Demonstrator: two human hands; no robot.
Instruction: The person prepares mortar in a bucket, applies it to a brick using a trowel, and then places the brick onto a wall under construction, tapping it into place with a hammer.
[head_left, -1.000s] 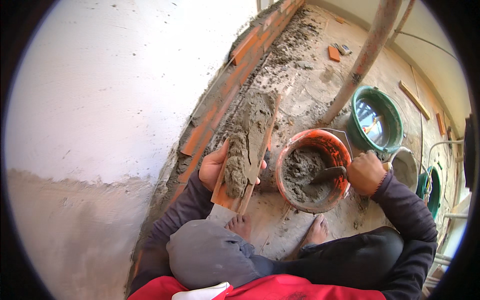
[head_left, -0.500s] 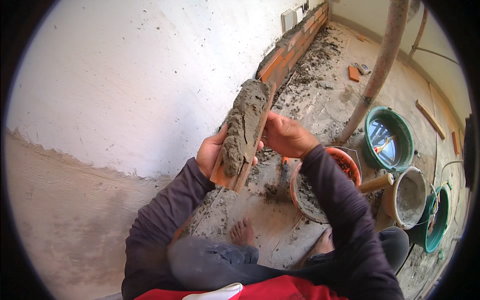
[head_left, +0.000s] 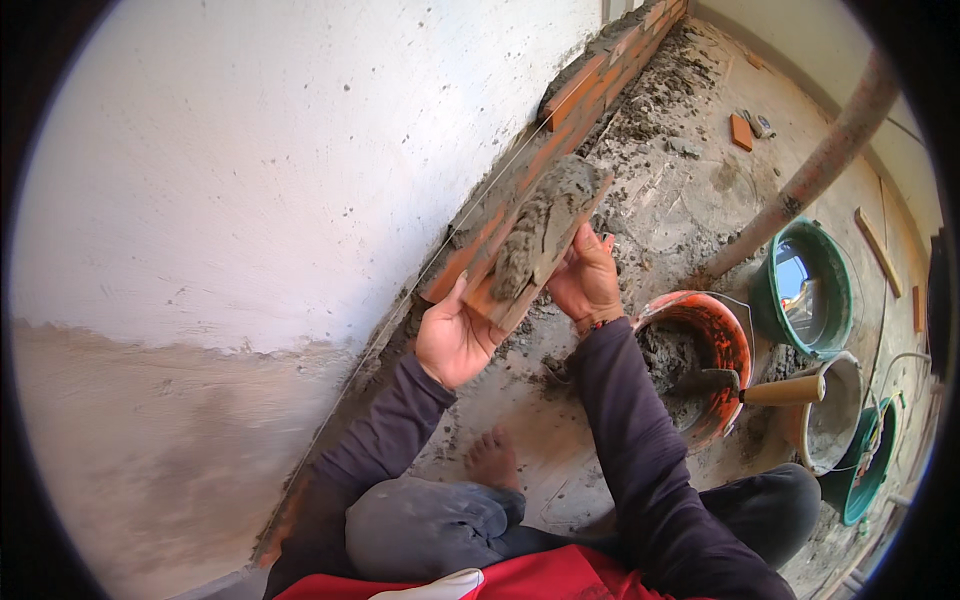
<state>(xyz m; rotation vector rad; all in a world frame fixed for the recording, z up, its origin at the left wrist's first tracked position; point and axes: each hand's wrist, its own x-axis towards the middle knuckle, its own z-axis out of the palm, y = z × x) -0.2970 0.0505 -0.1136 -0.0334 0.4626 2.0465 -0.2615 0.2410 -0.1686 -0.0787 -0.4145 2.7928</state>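
Both hands carry a long, thin terracotta brick (head_left: 492, 306) with a thick ridge of wet grey mortar (head_left: 540, 232) along its upper face. My left hand (head_left: 455, 338) supports its near end, thumb up at the left edge and fingers partly hidden beneath. My right hand (head_left: 587, 282) grips its right edge farther along. The brick is tilted over a low brick course (head_left: 455, 268) at the foot of the white wall. A taut string (head_left: 490, 187) runs beside that course. Beyond the held brick stands a higher stretch of brickwork (head_left: 590, 98).
On the right, an orange bucket (head_left: 742, 345) contains mortar and a wooden-handled trowel (head_left: 785, 391). A green water tub (head_left: 848, 300), a grey-rimmed bucket (head_left: 850, 385) and another green bucket (head_left: 868, 480) stand nearby. A slanting pole (head_left: 815, 170) rises behind. Mortar crumbs litter the floor.
The brick and both hands have moved right toward the low course, and the brick has tilted further. My left hand has opened out more beneath it. The view has shifted, showing the string and trowel.
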